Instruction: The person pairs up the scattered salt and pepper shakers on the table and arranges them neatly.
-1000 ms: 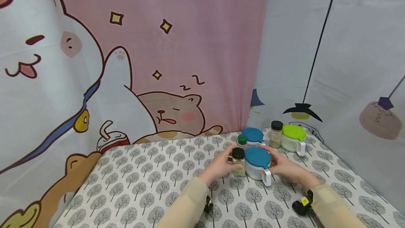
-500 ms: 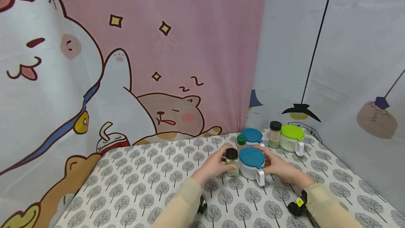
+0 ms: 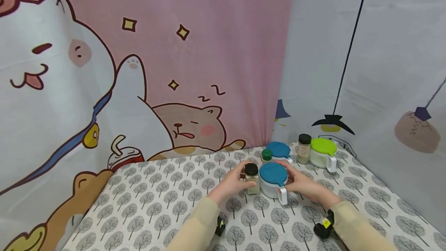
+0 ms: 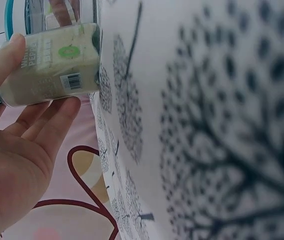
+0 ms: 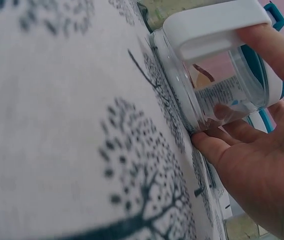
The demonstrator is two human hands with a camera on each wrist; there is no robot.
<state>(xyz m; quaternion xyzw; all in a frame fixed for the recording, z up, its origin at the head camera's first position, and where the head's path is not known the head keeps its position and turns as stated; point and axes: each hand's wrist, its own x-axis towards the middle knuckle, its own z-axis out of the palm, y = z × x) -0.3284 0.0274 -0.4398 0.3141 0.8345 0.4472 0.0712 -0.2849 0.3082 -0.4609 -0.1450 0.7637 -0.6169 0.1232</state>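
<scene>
Closest to us, two tan sleeves (image 3: 196,226) reach over the desk (image 3: 139,208). The left hand (image 3: 231,184) grips a small jar (image 3: 253,186), thumb on one side and fingers on the other. The right hand (image 3: 304,186) holds a blue-lid tub (image 3: 273,185), with its thumb on the white handle (image 3: 283,196). Both things stand upright side by side, a bit nearer the desk's right edge than its left. We can't tell if they touch.

We think the step in hand is placing this pair. The next move seems to call for slow, even hands, so nothing tips.

The jar has a black lid, pale powder inside, and a label where we can read "PEPPER". The tub's sides are see-through.

Just behind them we see a green-lid jar (image 3: 266,156), then another blue tub (image 3: 278,149) near the back edge. A taller jar (image 3: 303,152) and a lime-lid tub (image 3: 322,147) sit near the far right corner.
</scene>
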